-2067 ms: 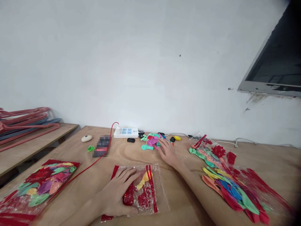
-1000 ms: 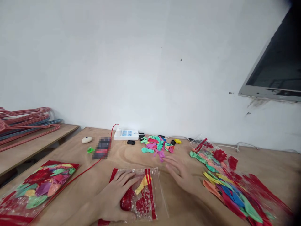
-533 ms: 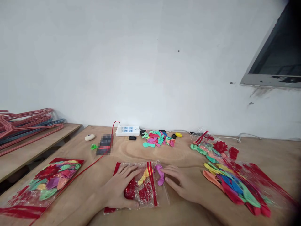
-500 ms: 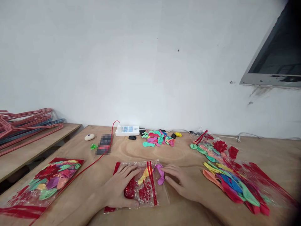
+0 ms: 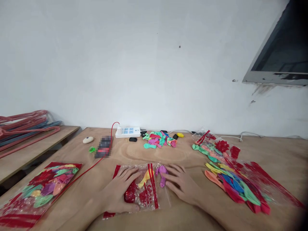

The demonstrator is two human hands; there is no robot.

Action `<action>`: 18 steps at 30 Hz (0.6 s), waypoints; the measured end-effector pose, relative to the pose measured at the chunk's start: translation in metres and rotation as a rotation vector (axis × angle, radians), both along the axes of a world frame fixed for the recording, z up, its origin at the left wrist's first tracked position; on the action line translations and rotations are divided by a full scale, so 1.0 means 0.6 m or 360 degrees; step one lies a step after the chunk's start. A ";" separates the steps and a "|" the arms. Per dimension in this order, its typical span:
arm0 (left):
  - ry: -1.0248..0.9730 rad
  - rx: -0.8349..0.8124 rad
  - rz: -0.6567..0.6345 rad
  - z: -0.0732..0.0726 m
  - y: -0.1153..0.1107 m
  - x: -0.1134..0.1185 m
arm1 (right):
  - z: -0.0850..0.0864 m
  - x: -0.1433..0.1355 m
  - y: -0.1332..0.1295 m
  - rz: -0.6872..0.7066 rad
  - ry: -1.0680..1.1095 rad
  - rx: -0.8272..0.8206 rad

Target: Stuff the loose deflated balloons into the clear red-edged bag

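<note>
My left hand (image 5: pixel 120 191) lies spread over the left part of a clear plastic bag (image 5: pixel 144 195) with red print and red stripes. Inside the bag a yellow balloon (image 5: pixel 146 178) shows between my hands. A purple balloon (image 5: pixel 162 176) rests at the bag's right edge. My right hand (image 5: pixel 180 184) has its fingers apart, with fingertips touching the right side of the purple balloon.
Bags of balloons lie at the left (image 5: pixel 45 184) and right (image 5: pixel 222 146), with loose long balloons (image 5: pixel 235 184) beside the right one. Behind are a balloon pile (image 5: pixel 160 139), a power strip (image 5: pixel 127 132), a red cable (image 5: pixel 89 169) and hangers (image 5: pixel 24 128).
My right hand's fingers have spread more and reach onto the purple balloon, whose shape has changed slightly. My left hand stays on the bag. The view has shifted a little.
</note>
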State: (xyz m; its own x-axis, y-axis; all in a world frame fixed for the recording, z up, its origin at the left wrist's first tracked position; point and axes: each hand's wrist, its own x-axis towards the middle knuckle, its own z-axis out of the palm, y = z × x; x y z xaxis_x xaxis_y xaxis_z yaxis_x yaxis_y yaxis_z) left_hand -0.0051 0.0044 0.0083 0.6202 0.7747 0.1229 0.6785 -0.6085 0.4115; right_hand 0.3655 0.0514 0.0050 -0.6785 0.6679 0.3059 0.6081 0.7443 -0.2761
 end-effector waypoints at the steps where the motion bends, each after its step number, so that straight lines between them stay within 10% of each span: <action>1: 0.0008 -0.0006 -0.0002 -0.001 0.000 0.000 | 0.000 -0.001 -0.002 0.0004 -0.0013 -0.0025; 10: 0.0131 0.0188 0.0070 -0.060 0.042 -0.004 | 0.030 -0.018 -0.005 0.0323 -0.0060 0.0001; 18: 0.0108 0.0270 -0.0026 -0.060 0.032 0.002 | 0.063 -0.095 -0.019 0.0671 0.0091 -0.0100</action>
